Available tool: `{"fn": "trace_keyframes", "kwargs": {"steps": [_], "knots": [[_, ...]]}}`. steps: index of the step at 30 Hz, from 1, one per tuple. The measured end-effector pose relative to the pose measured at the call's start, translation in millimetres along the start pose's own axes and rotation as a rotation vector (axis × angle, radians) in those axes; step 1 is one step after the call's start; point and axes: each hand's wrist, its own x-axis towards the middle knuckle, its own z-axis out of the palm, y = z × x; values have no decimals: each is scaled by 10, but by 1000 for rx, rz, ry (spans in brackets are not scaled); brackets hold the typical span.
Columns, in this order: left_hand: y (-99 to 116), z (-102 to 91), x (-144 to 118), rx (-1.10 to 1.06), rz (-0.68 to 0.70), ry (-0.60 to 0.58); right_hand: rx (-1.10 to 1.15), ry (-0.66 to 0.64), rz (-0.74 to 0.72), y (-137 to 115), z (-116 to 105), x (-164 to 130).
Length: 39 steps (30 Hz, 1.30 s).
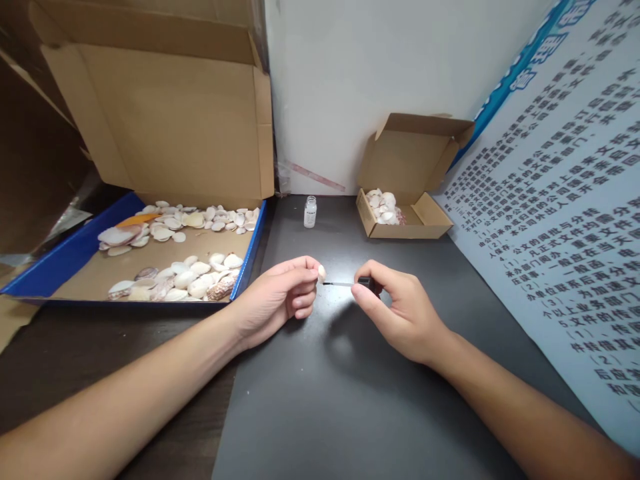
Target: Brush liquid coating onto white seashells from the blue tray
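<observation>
Holding a small shell point(321, 272) up to a thin brush point(345, 285) over the dark tabletop point(310, 387).

The left hand point(280, 297) pinches the pale shell between thumb and fingertips, just above the tabletop, with the other fingers curled in. The right hand point(397, 310) grips the dark handle of the brush, whose thin stem points left so that its tip sits right at the shell. Behind the hands stands a small clear bottle point(310, 211) with no cap on it. To the left lies a blue tray point(65, 257) scattered with many shells, backed by a big open cardboard box point(165, 113). To the right, a small cardboard box point(407, 223) holds a few more shells beside a printed poster point(560, 220).
</observation>
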Motion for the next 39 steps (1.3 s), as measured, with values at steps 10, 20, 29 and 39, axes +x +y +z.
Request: {"fn": "trace_keyframes", "kwargs": {"steps": [10,20,29,39], "knots": [[-8,-5,10,-1,0,-4,-3,-5,-20,-4,3,4],[-1,6,4,4,-3,3,-8,11,-7,0,10,7],[-3,6,0,6,-1,-2,-15,54,-17,3,12,30],[28,17,6,2,-39,3,48,4,-63,-5,-1,12]]}}
